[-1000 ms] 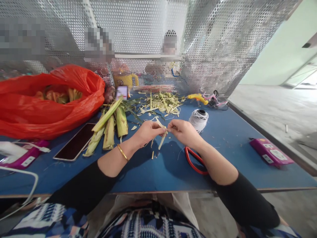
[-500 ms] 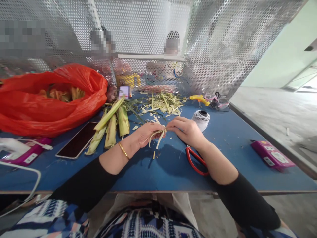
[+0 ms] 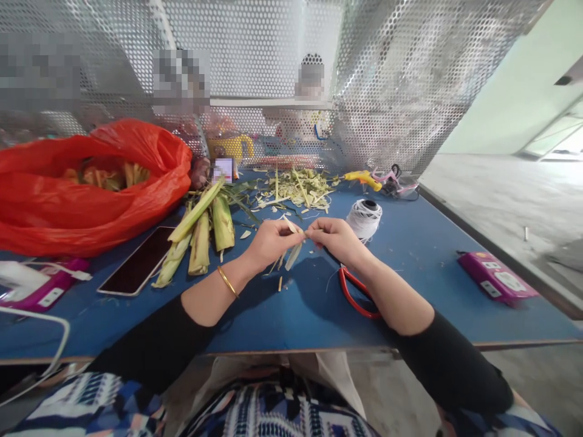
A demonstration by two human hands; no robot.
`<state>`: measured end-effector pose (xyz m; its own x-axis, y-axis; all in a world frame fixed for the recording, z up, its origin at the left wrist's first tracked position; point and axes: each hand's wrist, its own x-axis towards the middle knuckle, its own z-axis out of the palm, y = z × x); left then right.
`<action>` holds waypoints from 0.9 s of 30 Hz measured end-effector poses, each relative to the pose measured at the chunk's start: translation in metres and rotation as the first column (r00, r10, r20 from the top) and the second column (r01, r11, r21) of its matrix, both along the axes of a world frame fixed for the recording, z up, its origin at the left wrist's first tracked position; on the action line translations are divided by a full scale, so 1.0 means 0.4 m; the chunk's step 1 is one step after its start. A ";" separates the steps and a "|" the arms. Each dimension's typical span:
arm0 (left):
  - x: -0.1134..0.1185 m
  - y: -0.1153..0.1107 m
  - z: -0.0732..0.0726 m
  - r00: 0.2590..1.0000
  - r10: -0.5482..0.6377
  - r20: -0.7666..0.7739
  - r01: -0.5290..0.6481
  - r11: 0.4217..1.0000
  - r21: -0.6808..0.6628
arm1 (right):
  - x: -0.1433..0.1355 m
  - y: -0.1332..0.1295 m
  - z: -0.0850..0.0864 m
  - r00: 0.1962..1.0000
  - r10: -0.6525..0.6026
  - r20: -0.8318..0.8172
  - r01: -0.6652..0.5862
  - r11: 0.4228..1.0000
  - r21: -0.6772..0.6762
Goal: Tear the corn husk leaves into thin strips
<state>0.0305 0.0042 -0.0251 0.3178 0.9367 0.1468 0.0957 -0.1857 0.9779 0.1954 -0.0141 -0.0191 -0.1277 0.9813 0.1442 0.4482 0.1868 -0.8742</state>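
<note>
Head view: pale husk strips (image 3: 292,258) are gathered between two hands, above the blue table (image 3: 268,331).
Left hand (image 3: 271,244): thumb and fingers pinched around the strips.
Right hand (image 3: 334,238): fingertips narrowed on the strips' right end; exact grip partly hidden.
Possible fault: a loosened left pinch could let the bundle splay; a hard right pull could tear a thin strip.
Strip appearance: cream to pale yellow, flat, narrow; loose tails hang below the left fingers, one piece projecting above.

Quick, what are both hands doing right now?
Left hand: closed, holding pale plant strips.
Right hand: pinched closed beside them; what it grips can't be told.
</note>
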 end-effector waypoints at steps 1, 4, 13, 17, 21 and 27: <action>0.000 0.001 -0.002 0.999 0.009 0.046 -0.006 0.998 -0.065 | 0.002 -0.001 0.001 1.000 0.027 -0.007 -0.027 0.997 0.075; 0.000 0.003 -0.005 0.986 0.015 0.165 0.034 0.958 -0.286 | 0.011 -0.005 0.012 0.991 0.113 0.077 -0.132 0.943 0.306; -0.003 0.004 -0.001 0.969 -0.102 0.226 0.171 0.935 -0.312 | 0.016 -0.010 0.026 0.947 -0.013 0.320 -0.126 0.904 0.409; 0.002 0.000 -0.003 0.991 -0.094 0.096 0.107 0.984 -0.142 | 0.005 -0.005 0.022 0.961 -0.032 0.276 0.003 0.995 0.102; 0.011 -0.006 -0.008 0.999 -0.023 0.036 0.027 0.993 -0.113 | -0.006 -0.002 0.015 0.983 -0.040 0.179 0.053 0.996 -0.068; 0.010 -0.003 -0.017 0.988 0.015 0.154 0.040 0.936 -0.351 | 0.000 0.006 0.004 0.999 -0.020 -0.035 0.021 1.000 0.009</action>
